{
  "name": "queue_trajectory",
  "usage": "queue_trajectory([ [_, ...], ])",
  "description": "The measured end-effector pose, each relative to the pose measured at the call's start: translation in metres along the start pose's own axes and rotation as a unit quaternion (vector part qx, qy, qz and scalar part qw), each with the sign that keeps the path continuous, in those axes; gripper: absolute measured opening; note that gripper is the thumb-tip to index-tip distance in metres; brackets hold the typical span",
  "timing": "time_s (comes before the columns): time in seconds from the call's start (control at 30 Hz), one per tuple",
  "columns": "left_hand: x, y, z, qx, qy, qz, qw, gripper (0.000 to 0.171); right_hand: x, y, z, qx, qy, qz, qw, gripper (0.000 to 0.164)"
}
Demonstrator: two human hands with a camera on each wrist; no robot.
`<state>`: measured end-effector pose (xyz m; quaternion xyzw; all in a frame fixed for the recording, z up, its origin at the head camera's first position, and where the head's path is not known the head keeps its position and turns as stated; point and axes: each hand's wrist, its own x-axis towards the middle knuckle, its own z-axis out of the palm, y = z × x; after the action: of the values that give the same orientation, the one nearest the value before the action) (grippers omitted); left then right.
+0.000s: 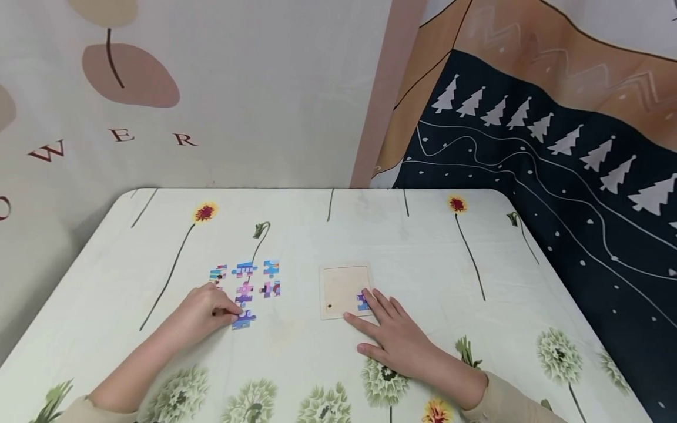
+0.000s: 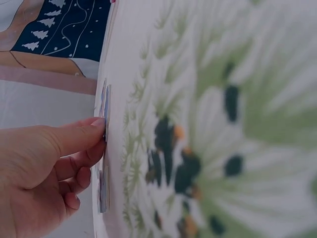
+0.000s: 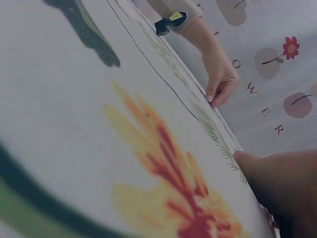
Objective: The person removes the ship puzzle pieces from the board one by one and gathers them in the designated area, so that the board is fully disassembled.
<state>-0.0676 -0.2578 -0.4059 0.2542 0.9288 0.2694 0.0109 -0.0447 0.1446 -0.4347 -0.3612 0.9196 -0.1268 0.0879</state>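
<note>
My left hand (image 1: 203,312) bends over a loose group of colourful jigsaw pieces on the left of the table. Its thumb and forefinger pinch a blue-and-purple jigsaw piece (image 1: 244,322) at the group's near end. The left wrist view shows the thumb and fingertips of that left hand (image 2: 54,158) right at the thin edges of the pieces. My right hand (image 1: 394,338) lies with fingers spread, fingertips over the right side of a square wooden puzzle tray (image 1: 338,288). One blue-and-purple piece (image 1: 362,302) sits in the tray's near right corner, partly hidden by those fingers.
Other jigsaw pieces lie around the left hand, among them a blue one (image 1: 271,268), a pink one (image 1: 245,291) and a striped one (image 1: 218,274). A flower-print cloth (image 1: 296,235) covers the table. Patterned curtains (image 1: 264,117) hang behind it.
</note>
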Motion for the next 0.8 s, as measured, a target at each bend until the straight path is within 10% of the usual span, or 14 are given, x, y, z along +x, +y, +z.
queue_trajectory([
  [0.33, -0.003, 0.000, -0.001, -0.049, -0.007, -0.056, 0.9972, 0.016, -0.001, -0.002, 0.002, 0.008, -0.005, 0.015, 1.000, 0.056],
  [0.8, 0.007, 0.014, 0.004, -0.089, 0.051, -0.025, 0.9944, 0.015, -0.006, -0.006, 0.000, 0.024, 0.008, 0.035, 0.999, 0.058],
])
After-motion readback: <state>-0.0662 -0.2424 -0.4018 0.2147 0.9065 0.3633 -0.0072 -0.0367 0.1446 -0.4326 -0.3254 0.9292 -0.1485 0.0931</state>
